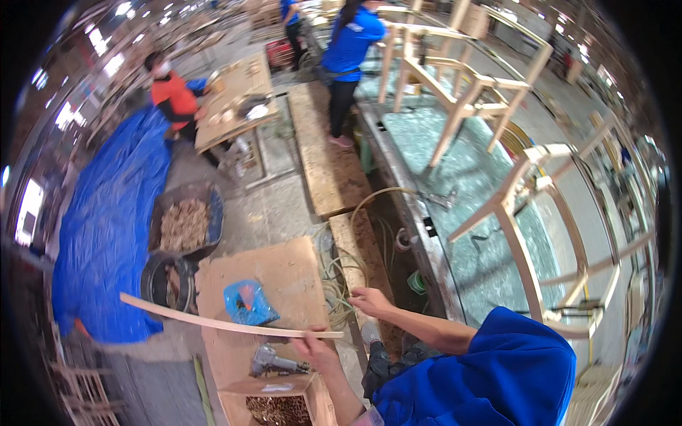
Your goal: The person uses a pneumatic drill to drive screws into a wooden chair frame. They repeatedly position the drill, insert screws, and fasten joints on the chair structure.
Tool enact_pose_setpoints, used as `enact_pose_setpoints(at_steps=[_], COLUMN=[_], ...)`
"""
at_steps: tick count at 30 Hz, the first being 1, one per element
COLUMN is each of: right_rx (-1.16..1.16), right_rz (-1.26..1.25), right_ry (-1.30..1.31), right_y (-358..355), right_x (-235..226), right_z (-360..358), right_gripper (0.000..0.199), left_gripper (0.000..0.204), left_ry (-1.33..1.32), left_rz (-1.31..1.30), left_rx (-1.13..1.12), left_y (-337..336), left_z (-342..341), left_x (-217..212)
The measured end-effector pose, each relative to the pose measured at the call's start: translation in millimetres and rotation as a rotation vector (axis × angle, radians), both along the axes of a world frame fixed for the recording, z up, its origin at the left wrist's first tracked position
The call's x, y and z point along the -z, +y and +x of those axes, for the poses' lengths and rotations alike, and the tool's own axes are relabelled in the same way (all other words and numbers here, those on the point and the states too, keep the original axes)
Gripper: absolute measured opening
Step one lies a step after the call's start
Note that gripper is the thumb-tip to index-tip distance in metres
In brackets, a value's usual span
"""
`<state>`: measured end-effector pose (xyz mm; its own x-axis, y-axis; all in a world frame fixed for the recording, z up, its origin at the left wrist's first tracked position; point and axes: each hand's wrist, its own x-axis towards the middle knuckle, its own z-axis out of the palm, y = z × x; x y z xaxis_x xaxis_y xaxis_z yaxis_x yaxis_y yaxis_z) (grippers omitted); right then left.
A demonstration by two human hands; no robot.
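Note:
My left hand (315, 349) is closed around a long, thin wooden strip (213, 321), close to its right end. The strip is slightly curved and reaches left past the edge of a plywood-topped table (277, 273). My right hand (371, 303) hovers beyond the strip's right end, apart from it, with fingers curled together; anything in them is too small to make out. Below the strip, near my left hand, a grey pneumatic tool (273, 361) lies on the table. A blue plastic bag (250, 304) sits beyond the strip.
An open wooden box (320, 399) of small brown pieces stands nearest me. Left are a dark bin (217, 220) of wood scraps and a blue tarp (106, 234). Wooden chair frames (508, 206) stand on the workbench (419, 142) at right. Hoses (355, 245) hang between. Co-workers (348, 50) stand farther off.

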<state>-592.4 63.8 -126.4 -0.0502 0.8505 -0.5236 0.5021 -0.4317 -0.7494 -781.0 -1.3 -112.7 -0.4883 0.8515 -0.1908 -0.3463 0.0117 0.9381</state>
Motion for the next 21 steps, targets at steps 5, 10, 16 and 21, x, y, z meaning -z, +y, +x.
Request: enact_pose_setpoints(at_steps=[5, 10, 16, 21], right_rx=[0.209, 0.682, 1.575, 1.869], right_rz=[0.051, -0.214, -0.142, 0.122], right_ry=[-0.201, -0.146, 0.081, 0.196], right_y=[-148.8, -300.1, -449.8, -501.7], right_x=[37.9, 55.2, 57.5, 40.7], right_z=[146.0, 215.6, 234.7, 257.9], right_gripper=[0.042, 0.05, 0.054, 0.052], left_gripper=[0.028, 0.062, 0.057, 0.058], left_ry=[-0.002, 0.02, -0.041, 0.065], left_rz=[0.098, 0.237, -0.004, -0.122], left_rx=[0.191, 1.055, 1.688, 1.733], left_y=[53.5, -4.5, -92.3, -120.8], left_z=[85.2, 212.3, 345.1, 459.3], left_x=[-85.7, -100.8, -139.2, -135.5])
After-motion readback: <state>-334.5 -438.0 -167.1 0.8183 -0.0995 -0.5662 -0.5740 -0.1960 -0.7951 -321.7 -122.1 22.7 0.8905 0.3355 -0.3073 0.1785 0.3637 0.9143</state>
